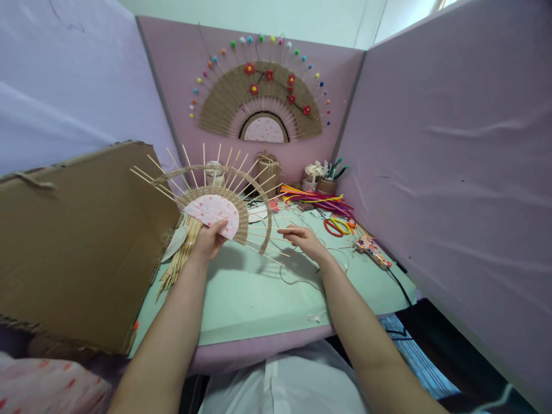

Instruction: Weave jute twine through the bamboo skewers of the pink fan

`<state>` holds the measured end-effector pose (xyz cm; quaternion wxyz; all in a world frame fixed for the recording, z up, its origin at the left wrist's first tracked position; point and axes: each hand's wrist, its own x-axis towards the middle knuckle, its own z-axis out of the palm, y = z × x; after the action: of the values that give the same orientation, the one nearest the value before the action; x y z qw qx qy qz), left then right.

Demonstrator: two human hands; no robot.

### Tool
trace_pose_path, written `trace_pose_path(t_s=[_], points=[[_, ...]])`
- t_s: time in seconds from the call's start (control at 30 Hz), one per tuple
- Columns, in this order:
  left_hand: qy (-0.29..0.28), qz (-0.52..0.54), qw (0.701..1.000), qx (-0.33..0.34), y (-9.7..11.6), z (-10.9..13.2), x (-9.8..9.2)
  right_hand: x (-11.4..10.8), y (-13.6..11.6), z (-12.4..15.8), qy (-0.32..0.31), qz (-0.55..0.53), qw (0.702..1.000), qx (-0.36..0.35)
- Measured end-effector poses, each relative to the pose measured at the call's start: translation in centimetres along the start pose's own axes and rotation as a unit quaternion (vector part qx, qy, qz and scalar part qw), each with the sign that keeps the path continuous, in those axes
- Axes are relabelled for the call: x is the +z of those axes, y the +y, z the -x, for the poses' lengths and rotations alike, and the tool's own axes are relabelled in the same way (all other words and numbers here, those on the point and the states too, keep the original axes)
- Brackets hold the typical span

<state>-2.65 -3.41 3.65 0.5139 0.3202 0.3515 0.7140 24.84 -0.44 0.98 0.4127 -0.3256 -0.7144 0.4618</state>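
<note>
My left hand (210, 238) is closed on a half-round woven fan (244, 215), thumb over its pink-dotted white centre (211, 211). Thin wooden sticks (204, 164) spread out from the fan like rays. Twine is woven tightly round the centre, and a separate band of twine (266, 198) arcs through the sticks farther out. My right hand (304, 240) is right of the fan, fingers pinched by the ends of the lower right sticks. Whether a stick or twine is between those fingers is too small to tell. Loose twine (297, 282) curls on the table below.
A finished fan with pompoms and red flowers (263, 86) hangs on the back panel. Cardboard (81, 241) stands left, beside a bundle of sticks (181, 259). Pipe cleaners (319, 201), scissors (336, 226), a glue gun (373, 251) and a twine roll (268, 172) lie around the table (259, 310).
</note>
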Motion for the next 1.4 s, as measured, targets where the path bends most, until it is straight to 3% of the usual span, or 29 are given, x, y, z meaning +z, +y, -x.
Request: trace_pose_path(t_s=[0.23, 0.43, 0.57, 0.73, 0.97, 1.17, 1.27, 1.4], points=[[0.022, -0.010, 0.999, 0.035, 0.0, 0.1, 0.4, 0.3, 1.2, -0.5, 0.098, 0.123, 0.986, -0.052], [0.037, -0.007, 0.997, 0.063, -0.2, 0.1, 0.7, 1.0, 1.4, -0.3, 0.154, 0.230, 0.948, -0.154], [0.040, -0.008, 0.997, 0.073, -0.4, 0.0, 0.6, 1.0, 1.0, 0.0, 0.193, 0.241, 0.933, -0.185], [0.027, -0.002, 0.997, 0.073, -0.5, 0.1, 0.8, 0.5, 0.8, 0.4, 0.133, 0.172, 0.967, -0.129], [-0.002, 0.026, 0.998, 0.052, -0.3, 0.4, 1.0, -0.8, 1.2, 1.3, 0.033, 0.066, 0.997, 0.010], [-0.033, 0.076, 0.996, 0.017, 0.1, 1.2, 2.0, -1.4, 1.0, 1.7, -0.029, -0.195, 0.974, 0.114], [-0.049, 0.102, 0.994, -0.011, 0.4, 1.2, 3.6, -1.3, -0.1, 2.0, -0.022, -0.251, 0.960, 0.122], [-0.068, 0.128, 0.988, -0.049, 0.3, 0.8, 7.2, -1.2, -1.9, 3.1, 0.067, -0.270, 0.953, 0.119]])
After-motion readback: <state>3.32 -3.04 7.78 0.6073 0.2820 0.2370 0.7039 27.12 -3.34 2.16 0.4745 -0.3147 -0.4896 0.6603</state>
